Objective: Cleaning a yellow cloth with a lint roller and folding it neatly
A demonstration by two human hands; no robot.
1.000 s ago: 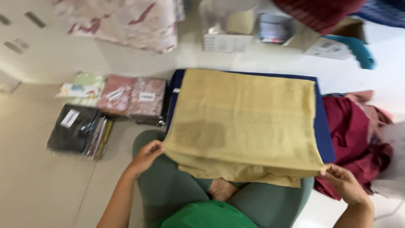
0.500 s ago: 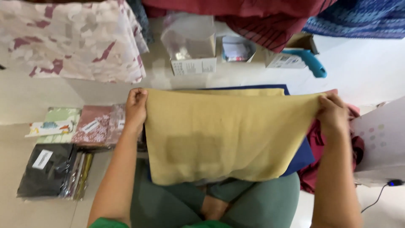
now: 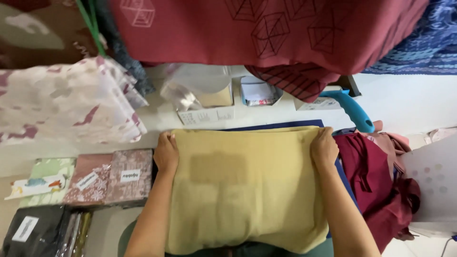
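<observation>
Yellow cloth point(image 3: 247, 190) seemingly hides most blue board point(image 3: 271, 126).

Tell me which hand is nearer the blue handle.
Right. The right hand presses the yellow cloth's far corner just below-left of the blue handle; the left hand holds the opposite corner.

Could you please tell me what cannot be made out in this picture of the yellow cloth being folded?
- Head view: the blue board lies mostly under the yellow cloth.
- The left hand and right hand have their fingertips tucked out of sight at the cloth's far edge.
- The black packet is cut off by the bottom edge.
</observation>
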